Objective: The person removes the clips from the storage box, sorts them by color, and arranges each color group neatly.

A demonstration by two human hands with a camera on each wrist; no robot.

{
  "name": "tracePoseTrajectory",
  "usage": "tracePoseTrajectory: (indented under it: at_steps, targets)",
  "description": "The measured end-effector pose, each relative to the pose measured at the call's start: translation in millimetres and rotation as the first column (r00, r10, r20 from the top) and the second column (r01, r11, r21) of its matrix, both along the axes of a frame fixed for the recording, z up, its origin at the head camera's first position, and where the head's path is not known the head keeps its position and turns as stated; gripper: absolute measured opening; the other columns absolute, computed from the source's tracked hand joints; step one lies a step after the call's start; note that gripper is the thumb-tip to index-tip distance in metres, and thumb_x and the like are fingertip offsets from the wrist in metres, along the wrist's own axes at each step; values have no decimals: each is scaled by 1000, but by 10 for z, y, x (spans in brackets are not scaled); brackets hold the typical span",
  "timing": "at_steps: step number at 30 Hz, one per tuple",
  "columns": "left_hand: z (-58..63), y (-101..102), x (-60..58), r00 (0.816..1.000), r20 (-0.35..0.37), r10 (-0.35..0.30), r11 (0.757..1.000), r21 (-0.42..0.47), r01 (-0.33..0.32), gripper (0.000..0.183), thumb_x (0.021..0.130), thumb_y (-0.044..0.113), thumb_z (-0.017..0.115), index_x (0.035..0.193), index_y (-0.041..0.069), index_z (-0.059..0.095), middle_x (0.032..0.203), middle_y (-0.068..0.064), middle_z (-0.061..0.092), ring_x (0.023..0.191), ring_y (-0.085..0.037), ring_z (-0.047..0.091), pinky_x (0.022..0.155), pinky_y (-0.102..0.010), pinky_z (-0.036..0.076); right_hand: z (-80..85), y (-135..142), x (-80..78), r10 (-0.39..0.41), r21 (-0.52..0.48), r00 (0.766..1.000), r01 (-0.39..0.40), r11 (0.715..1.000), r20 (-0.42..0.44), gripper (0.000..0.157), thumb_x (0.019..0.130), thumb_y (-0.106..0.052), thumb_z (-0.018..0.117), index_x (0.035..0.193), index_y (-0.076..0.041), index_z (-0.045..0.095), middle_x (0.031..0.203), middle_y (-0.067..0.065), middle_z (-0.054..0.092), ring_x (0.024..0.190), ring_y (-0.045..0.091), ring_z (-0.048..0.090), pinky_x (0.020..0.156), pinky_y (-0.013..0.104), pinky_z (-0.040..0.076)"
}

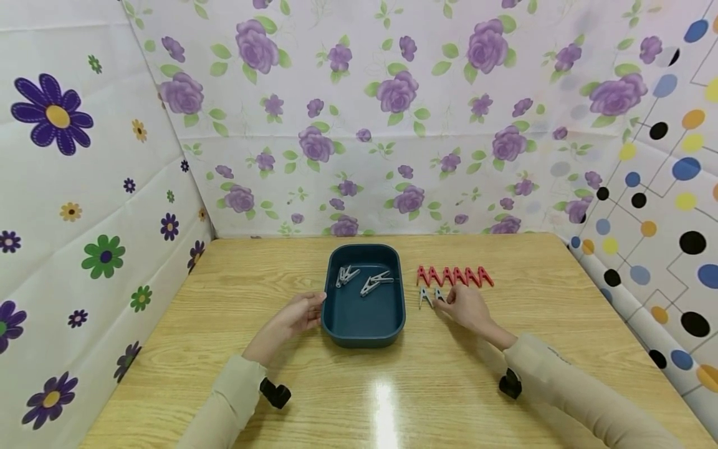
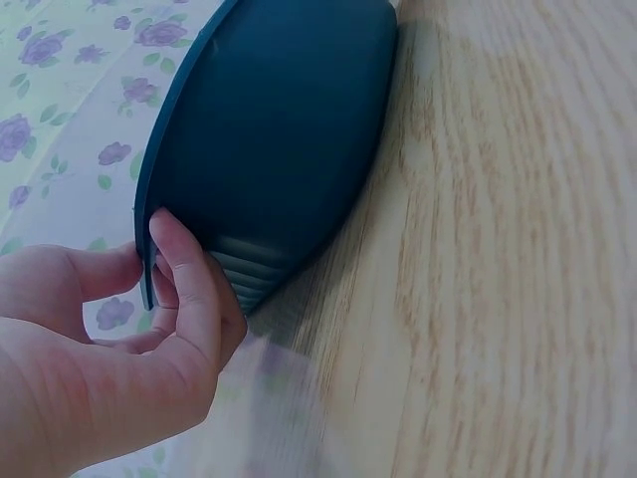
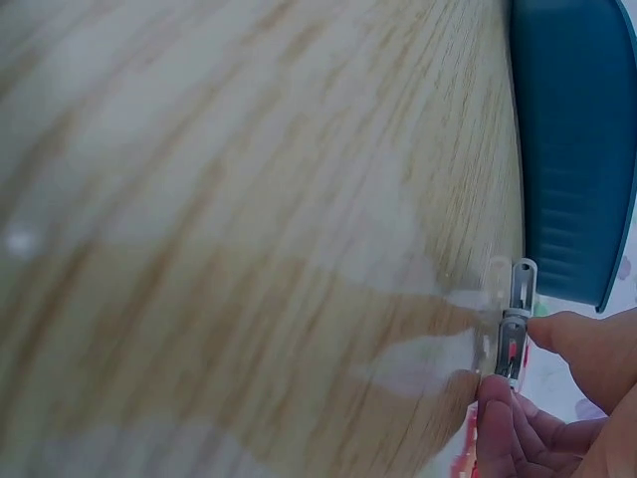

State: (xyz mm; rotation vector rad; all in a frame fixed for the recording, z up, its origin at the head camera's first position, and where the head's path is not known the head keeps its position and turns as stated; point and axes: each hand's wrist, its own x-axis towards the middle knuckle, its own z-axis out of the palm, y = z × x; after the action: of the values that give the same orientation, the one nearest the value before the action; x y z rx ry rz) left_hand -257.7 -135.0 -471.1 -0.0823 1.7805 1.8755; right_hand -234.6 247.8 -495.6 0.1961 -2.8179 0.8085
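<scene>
A dark teal plastic bin stands on the table with several pale grey clothespins lying inside. My left hand grips its left rim, thumb outside the lip and fingers curled beneath in the left wrist view. To the right of the bin, two light blue-grey clothespins stand side by side on the table. With thumb and forefinger my right hand pinches the right-hand blue-grey clothespin. Seen from the right wrist, that clothespin sits between thumb and fingertips.
Several red clothespins form a row just behind the blue-grey ones. The wooden table ends at a flowered cloth at the back, with patterned cloths along both sides. Each wrist carries a small black camera.
</scene>
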Motion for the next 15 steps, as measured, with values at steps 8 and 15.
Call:
tracePoseTrajectory:
  at_steps: [8, 15]
  targets:
    - [-12, -4, 0, 1000, -10, -13, 1000, 5, 13, 44, 103, 22, 47, 136, -7, 39, 82, 4, 62, 72, -7, 58, 65, -18, 50, 7, -14, 18, -3, 8, 1000, 3, 1000, 16, 46, 86, -29, 75, 55, -13, 46, 44, -10, 26, 43, 6, 19, 43, 22, 18]
    - [-14, 4, -1, 1000, 1, 0, 1000, -5, 0, 44, 103, 23, 48, 136, -6, 41, 82, 4, 63, 71, -7, 58, 64, -18, 50, 8, -7, 23, -3, 15, 1000, 3, 1000, 3, 46, 85, -30, 75, 54, -12, 46, 44, -10, 24, 43, 6, 17, 43, 22, 17]
